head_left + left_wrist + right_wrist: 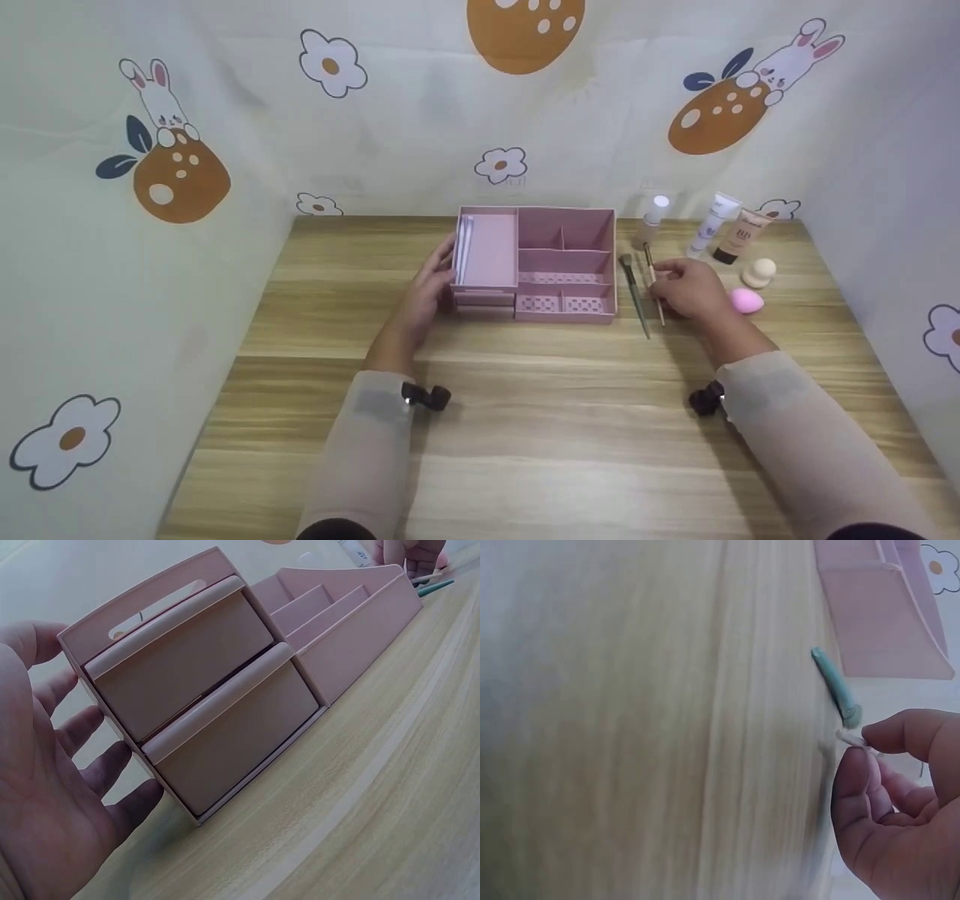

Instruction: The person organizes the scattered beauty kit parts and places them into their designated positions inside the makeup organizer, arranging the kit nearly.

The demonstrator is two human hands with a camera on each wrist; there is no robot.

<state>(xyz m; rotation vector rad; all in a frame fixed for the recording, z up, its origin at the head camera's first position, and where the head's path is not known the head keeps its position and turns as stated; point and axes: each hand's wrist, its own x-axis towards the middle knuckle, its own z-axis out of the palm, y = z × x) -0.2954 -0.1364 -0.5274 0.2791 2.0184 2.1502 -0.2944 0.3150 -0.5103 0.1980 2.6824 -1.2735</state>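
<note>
My left hand (427,289) rests against the left side of a pink desktop organizer (491,251), its fingers spread along the side wall. In the left wrist view, two closed drawers (187,664) face forward beneath a handle slot. To the right of the organizer, my right hand (694,289) pinches a thin makeup brush (661,313) between thumb and fingers. The pale handle end (851,739) shows in the right wrist view. A green-handled makeup brush (639,304) lies on the table between that hand and the organizer.
Behind the right hand stand a clear bottle with a white cap (652,221), a white tube (709,229) and a beige BB tube (741,236). A beige sponge (759,273) and a pink sponge (747,301) sit to its right. Patterned cloth (405,127) encloses the wooden table (540,420).
</note>
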